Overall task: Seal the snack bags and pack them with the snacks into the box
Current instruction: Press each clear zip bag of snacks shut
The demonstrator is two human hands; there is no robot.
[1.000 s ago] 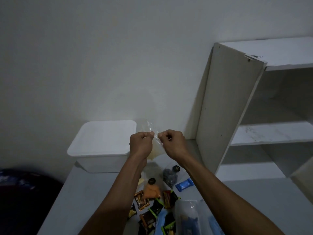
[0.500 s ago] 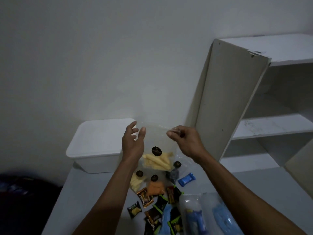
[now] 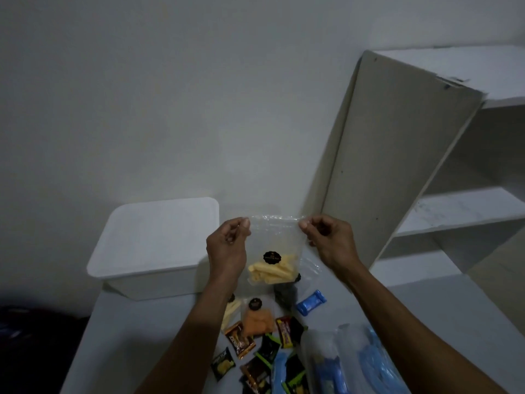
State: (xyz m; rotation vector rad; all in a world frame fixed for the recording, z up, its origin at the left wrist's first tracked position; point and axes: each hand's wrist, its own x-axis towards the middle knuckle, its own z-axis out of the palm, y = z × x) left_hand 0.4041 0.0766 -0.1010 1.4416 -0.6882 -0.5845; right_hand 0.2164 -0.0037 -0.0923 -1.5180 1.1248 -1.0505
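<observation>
There is one view only, from a wide-angle camera worn on the person's head, so nothing is shared with a second view. It looks forward and slightly down across the grey table (image 3: 142, 331) toward the plain white wall (image 3: 199, 95). Both forearms run up from the bottom edge, and the left hand (image 3: 227, 245) and right hand (image 3: 329, 243) sit near the middle of the picture, close to the lens. The white lidded box (image 3: 153, 245) stands further back on the left, against the wall. The white shelf unit (image 3: 397, 166) rises at the right, its edges bowed and leaning by the wide lens. The table's near edge is cut off below.
</observation>
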